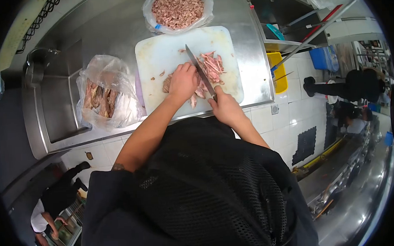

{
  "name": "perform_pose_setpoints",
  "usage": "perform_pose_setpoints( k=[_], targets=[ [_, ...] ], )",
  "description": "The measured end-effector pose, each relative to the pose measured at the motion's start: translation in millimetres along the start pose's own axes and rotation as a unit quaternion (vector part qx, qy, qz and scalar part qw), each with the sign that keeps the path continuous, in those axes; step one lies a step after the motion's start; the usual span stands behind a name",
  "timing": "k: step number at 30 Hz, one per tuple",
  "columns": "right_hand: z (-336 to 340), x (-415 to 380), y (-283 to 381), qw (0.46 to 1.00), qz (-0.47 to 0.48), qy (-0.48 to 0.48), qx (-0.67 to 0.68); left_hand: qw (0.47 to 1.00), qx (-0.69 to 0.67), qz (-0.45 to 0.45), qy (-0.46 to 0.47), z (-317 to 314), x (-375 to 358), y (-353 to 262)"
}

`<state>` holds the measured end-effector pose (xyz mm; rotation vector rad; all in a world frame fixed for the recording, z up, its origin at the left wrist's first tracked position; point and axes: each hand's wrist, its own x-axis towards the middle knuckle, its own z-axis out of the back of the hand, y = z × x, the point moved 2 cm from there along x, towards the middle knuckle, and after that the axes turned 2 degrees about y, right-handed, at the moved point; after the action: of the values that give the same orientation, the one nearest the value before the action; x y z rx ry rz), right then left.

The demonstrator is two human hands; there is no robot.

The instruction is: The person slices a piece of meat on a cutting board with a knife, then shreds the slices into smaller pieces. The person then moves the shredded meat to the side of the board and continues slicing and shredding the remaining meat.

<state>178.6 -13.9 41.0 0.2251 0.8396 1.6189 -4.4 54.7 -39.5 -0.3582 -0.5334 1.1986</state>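
Note:
On a white cutting board [159,54] lies meat, part of it in a larger piece and part in strips. My right hand [226,105] is closed around the handle of a knife [199,68], whose blade points away from me across the board. Fingers bent, my left hand [184,81] presses down on the piece of meat [166,84] just left of the blade; its fingertips partly hide the meat. Cut strips of meat [213,66] are heaped to the right of the blade. A few small scraps lie loose on the board.
Behind the board stands a clear bag [177,10] full of chopped meat. To the left, an open plastic bag [103,94] holds larger meat pieces beside a steel sink [57,98]. A yellow bin [279,73] stands at right. Other people [55,208] are at both sides.

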Motion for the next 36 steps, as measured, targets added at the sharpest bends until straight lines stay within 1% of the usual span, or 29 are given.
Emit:
perform_pose_setpoints(
  k=[2, 4, 6, 7, 9, 14, 17, 19, 20, 21, 23, 25, 26, 27, 28, 29, 30, 31, 33, 34, 35, 36],
  targets=[
    [14, -14, 5, 1.0, 0.004, 0.012, -0.007, 1.0, -0.015, 0.004, -0.003, 1, 4, -1],
    [21, -28, 4, 0.999, -0.023, 0.022, -0.013, 0.999, -0.031, 0.019, -0.014, 0, 10, 0],
    [24, -39, 2, 0.999, -0.018, 0.034, -0.03, 1.0, 0.009, 0.003, -0.029, -4, 8, -2],
    [23, -43, 1, 0.998, -0.018, 0.037, -0.042, 1.0, 0.007, 0.011, -0.026, -6, 7, -3],
    [21, -46, 5, 0.997, -0.029, 0.045, -0.052, 0.997, 0.031, -0.003, -0.068, -8, 10, -5],
    [12, -40, 5, 0.996, -0.044, 0.061, -0.058, 0.998, 0.042, 0.003, -0.044, -12, 10, -3],
    [-6, -31, -9, 0.997, -0.052, 0.047, -0.031, 0.998, 0.034, -0.005, -0.05, -14, 12, -1],
    [-25, -22, -22, 0.999, -0.033, 0.024, -0.019, 0.998, 0.032, -0.007, -0.057, -13, 11, -2],
    [-30, -15, -27, 0.999, -0.031, 0.024, -0.019, 0.999, 0.032, 0.0, -0.042, -13, 12, -2],
    [-33, -7, -29, 1.0, -0.012, 0.002, -0.001, 0.999, 0.032, 0.006, -0.028, -11, 12, -2],
    [-32, 6, -35, 0.999, 0.004, -0.028, 0.017, 0.999, 0.031, 0.003, -0.03, -11, 11, -3],
    [-18, 16, -41, 0.994, -0.014, 0.006, 0.109, 0.999, 0.029, -0.004, -0.037, -12, 14, -4],
    [-6, 15, -44, 0.994, -0.011, -0.001, 0.107, 0.999, 0.027, 0.006, -0.03, -12, 13, -4],
    [11, 13, -41, 0.979, -0.099, 0.058, 0.168, 0.999, 0.026, 0.018, -0.022, -13, 12, -2],
    [21, 12, -39, 0.949, -0.183, 0.117, 0.228, 0.999, 0.029, 0.015, -0.028, -13, 13, -1],
    [24, 9, -36, 0.951, -0.177, 0.116, 0.227, 0.999, 0.011, 0.031, -0.03, -13, 13, 2],
    [28, 0, -33, 0.983, -0.117, 0.065, 0.128, 0.998, -0.01, 0.047, -0.027, -13, 12, 2],
    [32, -9, -30, 0.998, -0.058, 0.012, 0.029, 0.999, -0.01, 0.045, -0.027, -5, 12, 0],
    [32, -21, -21, 0.998, -0.059, 0.004, 0.022, 0.983, -0.156, 0.091, -0.044, 8, 7, 2],
    [30, -25, -17, 0.999, -0.037, 0.004, 0.008, 0.982, -0.157, 0.094, -0.041, 8, 2, 5],
    [26, -29, -12, 1.0, -0.013, 0.005, -0.005, 0.993, -0.103, 0.048, -0.018, 9, -3, 6],
    [24, -31, -5, 1.0, -0.008, 0.015, -0.011, 0.999, -0.047, 0.002, 0.005, 8, -9, 8]
  ],
)
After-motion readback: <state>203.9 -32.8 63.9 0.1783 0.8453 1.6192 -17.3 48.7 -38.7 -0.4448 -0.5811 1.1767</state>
